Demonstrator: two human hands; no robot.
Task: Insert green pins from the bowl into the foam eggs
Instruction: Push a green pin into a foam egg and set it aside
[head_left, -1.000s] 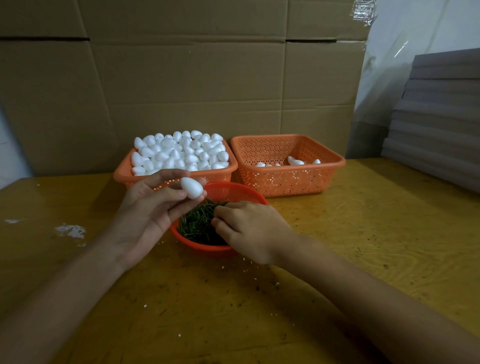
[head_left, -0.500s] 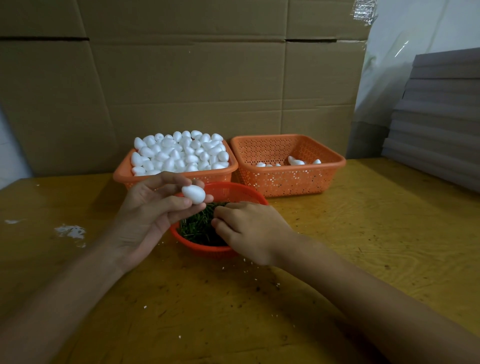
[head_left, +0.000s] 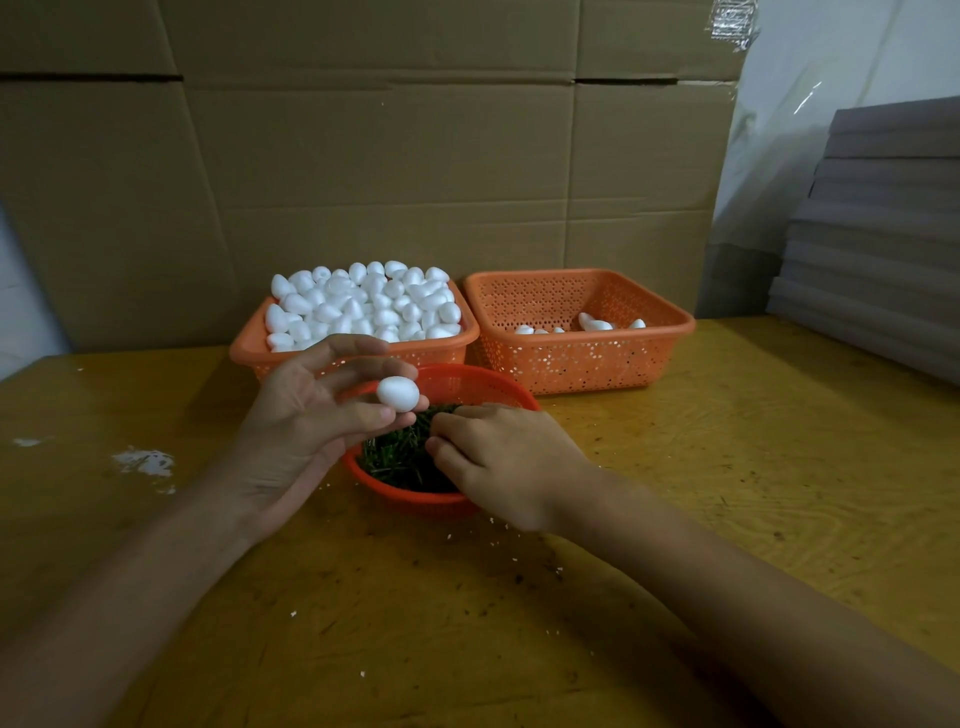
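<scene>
One foam egg is pinched betw. thumb and fingertips of the left hand. It is held over the left side of the bowl, just above the green pins. Its long axis is laid approx. crosswise, L to R, w/ the right-side end left bare and turned toward the right hand.

That hand is set just below and right of the egg, knuckles up, fingers curled down into the pins. Fingertips are hidden, so whether a pin is gripped can't be told.

The move is judged to turn on this: the bare end is nearest the right hand, so a pin would be lifted up and leftward, then pushed in along the axis.

Other eggs are heaped in the left basket at the back of the surface; a few are seen in the right basket.
</scene>
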